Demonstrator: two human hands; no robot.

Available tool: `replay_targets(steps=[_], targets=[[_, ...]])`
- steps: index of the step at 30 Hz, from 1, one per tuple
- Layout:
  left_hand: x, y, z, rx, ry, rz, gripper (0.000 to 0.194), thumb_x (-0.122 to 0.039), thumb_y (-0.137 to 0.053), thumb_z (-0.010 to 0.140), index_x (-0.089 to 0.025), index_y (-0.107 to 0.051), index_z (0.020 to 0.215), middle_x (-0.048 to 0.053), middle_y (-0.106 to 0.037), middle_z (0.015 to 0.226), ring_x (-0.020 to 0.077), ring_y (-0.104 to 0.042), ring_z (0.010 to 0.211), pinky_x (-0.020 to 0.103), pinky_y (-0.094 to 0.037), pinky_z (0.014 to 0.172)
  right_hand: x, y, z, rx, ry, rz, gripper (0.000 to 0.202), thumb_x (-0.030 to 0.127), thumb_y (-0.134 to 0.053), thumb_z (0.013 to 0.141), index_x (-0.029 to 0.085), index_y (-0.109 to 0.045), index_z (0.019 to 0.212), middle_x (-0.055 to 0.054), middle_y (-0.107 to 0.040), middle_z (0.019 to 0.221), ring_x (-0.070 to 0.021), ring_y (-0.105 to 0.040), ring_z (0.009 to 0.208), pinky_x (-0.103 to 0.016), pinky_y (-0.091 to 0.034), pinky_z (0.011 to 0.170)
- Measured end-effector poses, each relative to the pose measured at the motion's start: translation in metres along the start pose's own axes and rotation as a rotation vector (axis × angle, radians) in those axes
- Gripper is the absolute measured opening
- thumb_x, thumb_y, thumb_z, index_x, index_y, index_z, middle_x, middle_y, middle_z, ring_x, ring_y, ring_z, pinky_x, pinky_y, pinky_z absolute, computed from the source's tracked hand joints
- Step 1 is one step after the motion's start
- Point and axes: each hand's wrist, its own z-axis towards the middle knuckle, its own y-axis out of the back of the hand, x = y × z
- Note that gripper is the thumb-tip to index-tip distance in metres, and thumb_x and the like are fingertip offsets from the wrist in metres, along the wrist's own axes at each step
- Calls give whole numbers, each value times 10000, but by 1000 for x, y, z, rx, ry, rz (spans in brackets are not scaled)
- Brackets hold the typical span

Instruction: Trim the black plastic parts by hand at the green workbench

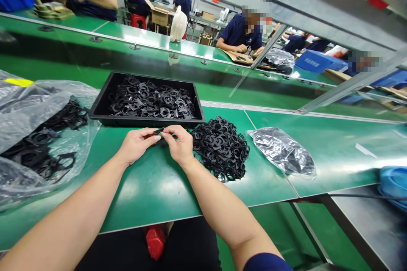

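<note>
Between my two hands is a small black plastic part (159, 130), mostly covered by the fingers. My left hand (137, 144) pinches it from the left, and my right hand (178, 143) pinches it from the right. Both are just in front of a black tray (146, 123) filled with black ring-shaped parts (152, 97). Right beside my right hand lies a loose pile of similar black ring-shaped parts (222, 148) on the green table (149, 190). An open clear plastic bag (73, 89) with more black parts lies to the left.
A closed clear bag (282, 152) of dark contents lies right of the pile. A blue bundle (394, 184) is at the right edge. Beyond a low partition, co-workers (241, 31) sit at another green bench with a white fan-like object (178, 25). A metal frame (343, 84) slants across the right.
</note>
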Motion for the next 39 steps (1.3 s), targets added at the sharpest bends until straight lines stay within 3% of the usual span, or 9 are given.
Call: replay_targets(steps=[6, 10, 13, 17, 21, 28, 39], targets=[[-2, 3, 0, 32, -132, 197, 253, -372, -648, 764, -200, -719, 935, 43, -646, 866, 168, -578, 805, 280, -434, 750, -3, -2, -2, 28, -154, 67, 134, 319, -602, 791, 193, -615, 749, -1, -618, 749, -118, -555, 670, -241, -457, 639], [-1, 2, -1, 55, -111, 193, 274, -382, -643, 765, -194, -713, 952, 45, -650, 881, 171, -578, 807, 285, -439, 751, -6, -5, -2, 16, -254, 193, 196, 337, -589, 794, 195, -600, 929, 24, -593, 704, -94, -527, 583, -226, -461, 597], [-1, -2, -1, -7, -50, 85, 340, -388, -691, 717, -174, -697, 981, 36, -652, 828, 162, -585, 763, 291, -460, 733, -7, -5, -1, 87, -272, 173, 187, 338, -532, 835, 204, -623, 930, 21, -610, 708, -91, -538, 550, -234, -472, 591], [-2, -3, 1, -135, 28, -98, 429, -385, -764, 634, -141, -669, 973, 35, -670, 768, 155, -613, 718, 320, -496, 747, -6, -3, -3, 44, -153, 32, 168, 297, -529, 843, 204, -648, 916, -29, -648, 841, -128, -601, 702, -264, -505, 659], [-5, -2, 1, -170, 57, -86, 396, -418, -791, 582, -133, -696, 839, 57, -694, 774, 162, -620, 690, 334, -510, 734, -3, -1, -4, 53, 55, -30, 179, 251, -563, 835, 244, -664, 982, -64, -630, 1030, -168, -589, 953, -294, -516, 784], [-7, -3, 0, -161, 75, -105, 404, -430, -803, 563, -140, -710, 829, 60, -707, 757, 173, -634, 690, 343, -519, 742, -1, -1, -2, 57, 140, -89, 127, 256, -563, 854, 240, -689, 867, -51, -652, 917, -160, -604, 897, -303, -494, 845], [-9, -4, -2, -188, 40, -70, 405, -442, -814, 534, -141, -691, 775, 60, -704, 757, 186, -649, 703, 359, -535, 751, 0, 2, -3, 91, 136, -153, 124, 267, -528, 864, 224, -637, 823, -58, -640, 900, -171, -586, 905, -321, -480, 855]])
